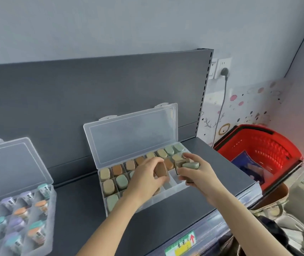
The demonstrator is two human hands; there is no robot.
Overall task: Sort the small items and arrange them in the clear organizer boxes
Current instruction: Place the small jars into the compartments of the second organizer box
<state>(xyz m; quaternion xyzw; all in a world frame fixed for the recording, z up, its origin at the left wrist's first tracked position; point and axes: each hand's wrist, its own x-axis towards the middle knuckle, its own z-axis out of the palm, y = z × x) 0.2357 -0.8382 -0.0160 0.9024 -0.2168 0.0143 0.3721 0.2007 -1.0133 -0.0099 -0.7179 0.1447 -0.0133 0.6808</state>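
Observation:
A clear organizer box [148, 203] lies open on the dark shelf, its lid [132, 133] leaning back. Several of its compartments hold small rounded blocks [105, 173] in tan, brown and pale green. My left hand [143, 179] hovers over the middle of the box and pinches a brown block [161, 169]. My right hand [196, 173] is just right of it and grips a small stack of blocks, a pale green one [191, 165] on top. The compartments under my hands are partly hidden.
A second open clear box [18, 218] with small capped items stands at the left. A red shopping basket [260, 156] sits beyond the shelf's right end. A bag [286, 231] lies below at the right. The shelf's front edge carries a label strip [182, 244].

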